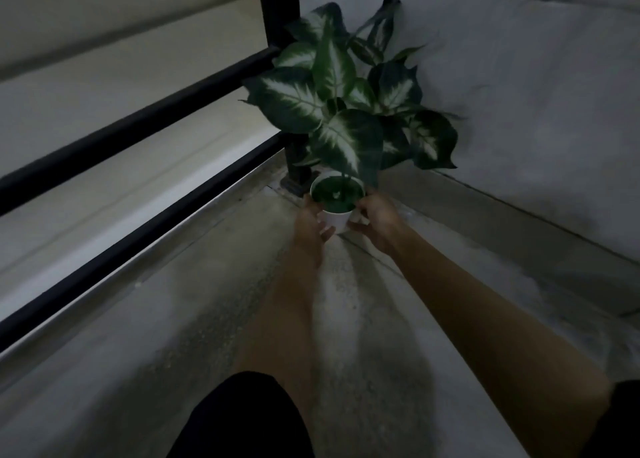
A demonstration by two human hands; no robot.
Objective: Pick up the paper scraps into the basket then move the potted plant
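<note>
Two hands, left hand (311, 224) and right hand (375, 220), clasp potted plant (337, 201); stem upright, leaves toward wall (519, 94).

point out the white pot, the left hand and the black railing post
white pot (335, 219), head view, on its front wall below the rim
left hand (311, 223), head view, on the back of the hand
black railing post (277, 6), head view, on the upright bar above the leaves

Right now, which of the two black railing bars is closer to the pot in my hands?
The lower bar, running along the floor edge to the post behind the white pot. The upper bar meets the post higher, among the leaves.
</note>
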